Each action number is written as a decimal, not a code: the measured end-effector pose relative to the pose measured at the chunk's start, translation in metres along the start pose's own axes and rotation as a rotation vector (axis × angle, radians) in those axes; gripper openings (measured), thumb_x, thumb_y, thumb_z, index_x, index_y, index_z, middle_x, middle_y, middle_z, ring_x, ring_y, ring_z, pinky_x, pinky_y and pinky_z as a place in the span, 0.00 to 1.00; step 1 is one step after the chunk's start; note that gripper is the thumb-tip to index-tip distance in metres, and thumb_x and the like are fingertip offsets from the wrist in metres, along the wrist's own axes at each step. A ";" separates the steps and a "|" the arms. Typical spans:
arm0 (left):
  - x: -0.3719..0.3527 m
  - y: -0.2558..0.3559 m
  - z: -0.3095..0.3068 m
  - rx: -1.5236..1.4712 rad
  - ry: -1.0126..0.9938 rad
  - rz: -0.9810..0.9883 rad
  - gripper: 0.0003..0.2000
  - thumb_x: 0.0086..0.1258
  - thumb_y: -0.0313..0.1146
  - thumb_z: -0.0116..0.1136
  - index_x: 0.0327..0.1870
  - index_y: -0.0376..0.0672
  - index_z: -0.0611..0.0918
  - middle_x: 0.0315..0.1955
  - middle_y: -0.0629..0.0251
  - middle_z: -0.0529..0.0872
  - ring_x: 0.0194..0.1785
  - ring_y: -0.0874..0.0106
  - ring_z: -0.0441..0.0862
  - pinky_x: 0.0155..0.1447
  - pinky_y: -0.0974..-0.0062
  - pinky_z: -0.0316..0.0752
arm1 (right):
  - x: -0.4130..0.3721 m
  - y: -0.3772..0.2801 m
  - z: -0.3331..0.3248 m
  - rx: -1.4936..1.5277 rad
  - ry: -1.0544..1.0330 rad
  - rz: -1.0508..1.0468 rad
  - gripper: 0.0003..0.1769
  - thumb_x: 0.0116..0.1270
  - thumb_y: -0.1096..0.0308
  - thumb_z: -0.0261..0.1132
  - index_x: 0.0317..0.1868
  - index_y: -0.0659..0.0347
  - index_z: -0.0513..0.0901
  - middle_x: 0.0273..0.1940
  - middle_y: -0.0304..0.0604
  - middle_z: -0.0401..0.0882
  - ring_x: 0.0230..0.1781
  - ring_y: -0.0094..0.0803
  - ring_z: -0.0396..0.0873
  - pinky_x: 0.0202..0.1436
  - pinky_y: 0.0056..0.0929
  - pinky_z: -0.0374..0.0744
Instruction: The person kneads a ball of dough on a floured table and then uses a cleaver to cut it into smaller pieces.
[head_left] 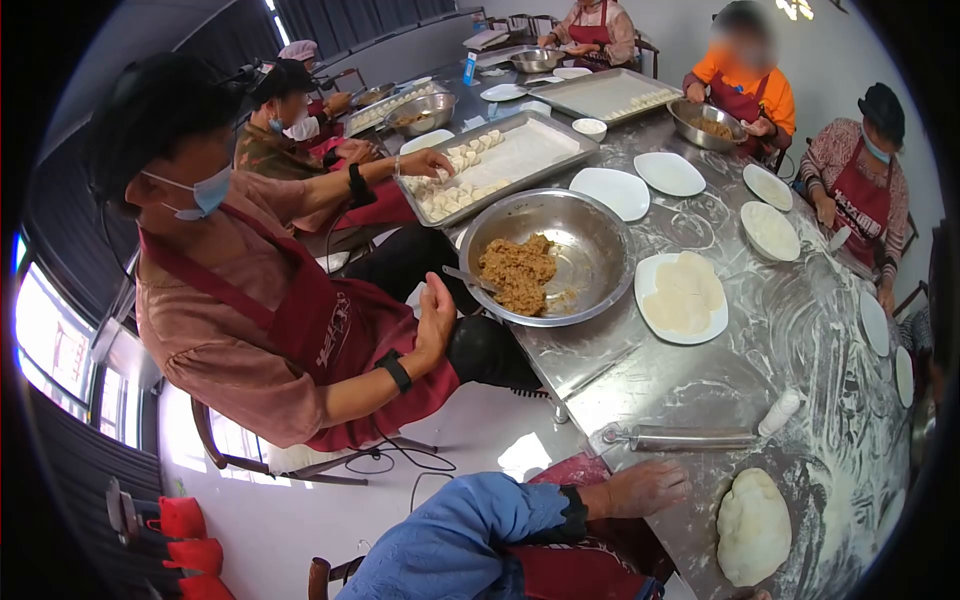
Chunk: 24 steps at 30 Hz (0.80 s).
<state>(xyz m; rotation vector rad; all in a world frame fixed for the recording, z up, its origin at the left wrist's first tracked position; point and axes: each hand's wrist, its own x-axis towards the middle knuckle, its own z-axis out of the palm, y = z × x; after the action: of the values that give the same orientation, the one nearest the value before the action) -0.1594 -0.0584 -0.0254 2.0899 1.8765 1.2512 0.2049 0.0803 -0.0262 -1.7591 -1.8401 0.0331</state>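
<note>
My left hand (648, 489), below a blue sleeve (470, 530) with a dark wristband, lies palm down at the near edge of the metal table. Its fingers are stretched out and hold nothing. Just beyond it is a metal rolling pin (690, 438), apart from the fingers. A short floury white stick (780, 412) leans beside the pin's right end. To the right of my hand rests a big pale lump of dough (753, 527) on the floured surface. My right hand does not show.
A steel bowl of brown filling (518, 275) with a spoon stands ahead, beside a plate of round wrappers (683, 298). Farther off is a tray of dumplings (470, 170). A seated co-worker (270, 290) reaches to it from the left; several others sit around the floured table (840, 350).
</note>
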 end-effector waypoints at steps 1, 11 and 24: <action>0.000 0.000 0.000 -0.007 -0.002 -0.004 0.09 0.63 0.31 0.56 0.41 0.38 0.75 0.38 0.60 0.75 0.43 0.62 0.74 0.47 0.67 0.71 | 0.000 -0.001 0.000 -0.024 0.010 -0.014 0.25 0.69 0.46 0.53 0.44 0.62 0.81 0.38 0.56 0.81 0.38 0.53 0.78 0.41 0.47 0.76; -0.002 -0.001 0.004 0.013 -0.003 -0.030 0.08 0.62 0.30 0.54 0.39 0.38 0.76 0.35 0.59 0.75 0.43 0.62 0.74 0.47 0.67 0.71 | 0.001 0.001 0.000 0.005 -0.034 0.039 0.25 0.69 0.46 0.53 0.45 0.61 0.81 0.40 0.56 0.81 0.40 0.52 0.78 0.42 0.47 0.75; 0.003 0.005 -0.005 0.013 0.001 -0.032 0.07 0.63 0.33 0.54 0.33 0.39 0.73 0.31 0.59 0.73 0.40 0.62 0.73 0.46 0.65 0.70 | 0.000 -0.001 0.000 0.031 -0.016 0.052 0.23 0.69 0.47 0.54 0.44 0.60 0.81 0.39 0.53 0.82 0.38 0.52 0.79 0.41 0.46 0.76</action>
<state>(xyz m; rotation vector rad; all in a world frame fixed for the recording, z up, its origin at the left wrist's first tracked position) -0.1586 -0.0594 -0.0184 2.0576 1.9159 1.2364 0.2042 0.0797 -0.0256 -1.7900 -1.7953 0.0952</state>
